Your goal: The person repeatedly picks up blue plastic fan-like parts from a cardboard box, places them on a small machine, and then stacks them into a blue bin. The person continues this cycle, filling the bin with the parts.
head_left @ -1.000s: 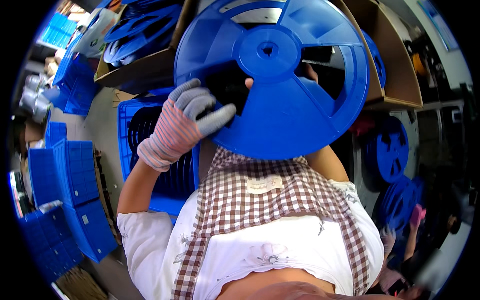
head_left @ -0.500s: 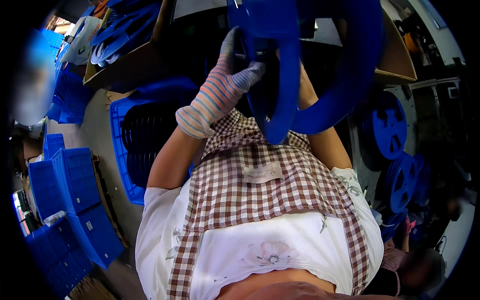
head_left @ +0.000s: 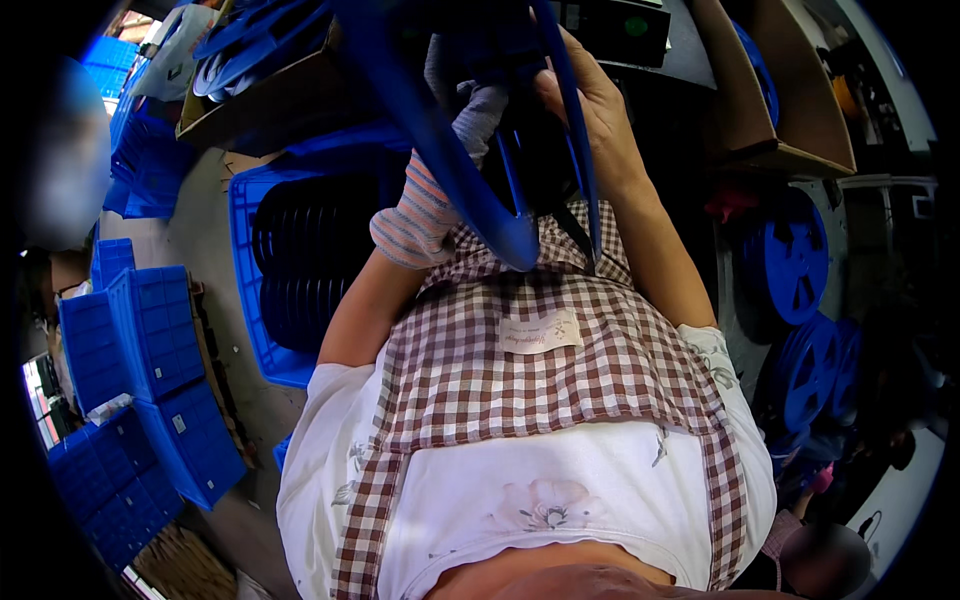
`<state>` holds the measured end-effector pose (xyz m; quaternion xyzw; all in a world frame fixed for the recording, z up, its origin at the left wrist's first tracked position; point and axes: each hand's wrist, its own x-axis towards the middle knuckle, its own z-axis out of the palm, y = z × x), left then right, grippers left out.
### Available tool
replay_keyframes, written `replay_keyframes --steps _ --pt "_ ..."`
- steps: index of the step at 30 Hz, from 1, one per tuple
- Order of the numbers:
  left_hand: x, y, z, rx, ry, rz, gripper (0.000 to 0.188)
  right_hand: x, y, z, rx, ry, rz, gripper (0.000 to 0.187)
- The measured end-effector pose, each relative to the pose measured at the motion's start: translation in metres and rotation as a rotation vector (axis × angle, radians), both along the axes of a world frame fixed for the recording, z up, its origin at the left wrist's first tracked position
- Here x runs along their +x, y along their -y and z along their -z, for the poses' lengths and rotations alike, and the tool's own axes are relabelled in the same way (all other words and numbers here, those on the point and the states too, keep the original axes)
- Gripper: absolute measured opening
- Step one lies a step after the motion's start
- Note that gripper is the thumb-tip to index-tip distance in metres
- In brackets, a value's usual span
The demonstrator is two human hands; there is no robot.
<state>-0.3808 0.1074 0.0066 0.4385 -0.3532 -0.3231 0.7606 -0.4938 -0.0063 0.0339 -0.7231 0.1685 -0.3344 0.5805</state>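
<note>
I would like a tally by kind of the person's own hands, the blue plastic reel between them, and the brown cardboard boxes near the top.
Left hand in a grey-and-orange striped fabric glove: 1
Bare right hand: 1
Blue plastic reel between the hands: 1
Brown cardboard boxes, one upper left, one upper right: 2
Total: 5

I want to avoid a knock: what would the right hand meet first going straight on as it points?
Probably the blue reel it seems to hold: the right hand points up and leftward in the picture. Depth beyond it is unclear.
</note>
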Motion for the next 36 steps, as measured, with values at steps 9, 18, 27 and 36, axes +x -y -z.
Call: replay_keyframes --steps 9,18,27,36 --pt "-0.003 0.010 0.002 -0.004 0.153 -0.039 0.070 0.002 0.006 0.020 -0.015 -0.004 0.080 0.061" --pt "-0.003 0.018 -0.001 -0.015 0.290 -0.068 0.073 -0.004 0.003 0.016 0.120 -0.052 0.019 0.055" --pt "-0.003 0.018 -0.006 -0.017 0.381 -0.054 0.076 0.002 -0.001 0.015 0.036 0.045 0.047 0.059" --pt "-0.001 0.012 -0.009 0.022 0.338 0.078 0.080 0.002 0.012 0.026 -0.076 0.030 0.048 0.060"
